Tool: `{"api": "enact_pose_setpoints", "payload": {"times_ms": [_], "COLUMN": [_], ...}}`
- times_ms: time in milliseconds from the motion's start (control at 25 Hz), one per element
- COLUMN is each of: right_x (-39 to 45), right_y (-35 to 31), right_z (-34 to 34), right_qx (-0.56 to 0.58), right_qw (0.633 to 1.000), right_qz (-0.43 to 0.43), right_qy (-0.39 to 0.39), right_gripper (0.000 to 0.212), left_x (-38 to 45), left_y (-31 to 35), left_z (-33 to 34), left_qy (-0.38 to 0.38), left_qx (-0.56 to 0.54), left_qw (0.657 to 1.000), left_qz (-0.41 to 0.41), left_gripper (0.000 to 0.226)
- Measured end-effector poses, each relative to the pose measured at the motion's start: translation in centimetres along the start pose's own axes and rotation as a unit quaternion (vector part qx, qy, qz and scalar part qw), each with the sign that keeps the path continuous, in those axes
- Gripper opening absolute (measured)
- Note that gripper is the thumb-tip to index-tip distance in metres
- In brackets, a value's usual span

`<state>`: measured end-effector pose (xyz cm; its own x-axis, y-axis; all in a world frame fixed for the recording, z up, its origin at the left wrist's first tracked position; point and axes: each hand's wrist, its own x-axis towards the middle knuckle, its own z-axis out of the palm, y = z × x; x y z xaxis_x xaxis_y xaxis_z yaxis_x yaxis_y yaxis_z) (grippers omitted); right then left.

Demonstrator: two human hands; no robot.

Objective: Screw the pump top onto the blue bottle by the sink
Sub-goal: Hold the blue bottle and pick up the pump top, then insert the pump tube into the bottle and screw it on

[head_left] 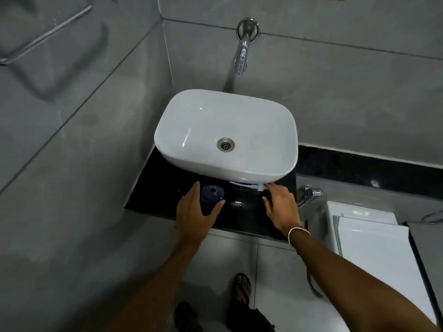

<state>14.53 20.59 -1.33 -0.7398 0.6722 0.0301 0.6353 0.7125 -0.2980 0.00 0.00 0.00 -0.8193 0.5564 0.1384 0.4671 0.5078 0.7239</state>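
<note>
The blue bottle (212,194) stands upright on the black counter (155,185) in front of the white sink (225,130), its neck uncovered. My left hand (195,210) cups it, fingers on its left side and thumb on its right. The white pump top (248,186) lies on its side on the counter just under the sink's front rim, its tube pointing left. My right hand (281,207) rests flat over the counter with its fingertips touching the pump's head end; the fingers are spread and not closed around it.
A chrome tap (243,47) juts from the grey tiled wall above the sink. A small chrome valve (309,194) sticks out right of the counter. A white toilet tank (369,238) stands at the right. My sandalled feet (242,288) are on the tiled floor below.
</note>
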Motion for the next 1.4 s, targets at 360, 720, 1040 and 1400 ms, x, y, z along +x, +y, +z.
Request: {"api": "enact_pose_setpoints", "payload": {"times_ms": [360,720,1040,1400], "right_x": [2.4,1.4,-1.5,1.1], "right_y": [1.1,0.3,-2.1,-7.5], "right_z": [1.4,2.5,-2.9,-9.5], "right_qx": [-0.081,-0.080,0.245,0.260], "right_qw": [0.995,0.996,0.962,0.952], "right_qz": [-0.048,-0.043,-0.046,-0.162], "right_qy": [0.036,0.013,0.112,0.007], "right_gripper": [0.032,0.029,0.019,0.009], "left_x": [1.6,0.9,1.1,1.2], "left_y": [0.3,0.2,0.4,-0.5], "left_z": [3.3,2.7,2.2,2.7], "left_qy": [0.062,0.044,0.026,0.039], "left_qx": [-0.081,-0.036,-0.006,-0.037], "left_qw": [0.992,0.997,0.999,0.998], "left_qz": [-0.069,-0.050,-0.033,-0.012], "left_gripper": [0.079,0.073,0.078,0.077]}}
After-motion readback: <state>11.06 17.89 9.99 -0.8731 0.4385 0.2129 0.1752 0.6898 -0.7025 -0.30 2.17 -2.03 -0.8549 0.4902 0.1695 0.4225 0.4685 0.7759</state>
